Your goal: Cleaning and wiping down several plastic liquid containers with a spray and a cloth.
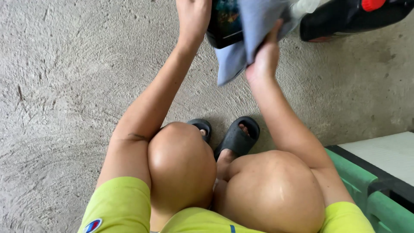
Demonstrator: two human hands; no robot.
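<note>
Left hand [192, 19] is closed around the side of a dark, glossy rounded object [223, 23] at the top edge of view, raised above the rough grey concrete floor [64, 86]. Right hand [264, 58] pinches a pale blue cloth [254, 30] against it, fingers curled shut on the fabric. The object is largely cropped; it may be a helmet or casing (unconfirmed). Risk: held clear of the ground, the glossy surface could slip under wiping pressure and strike the concrete. Cloth hangs loose below.
</note>
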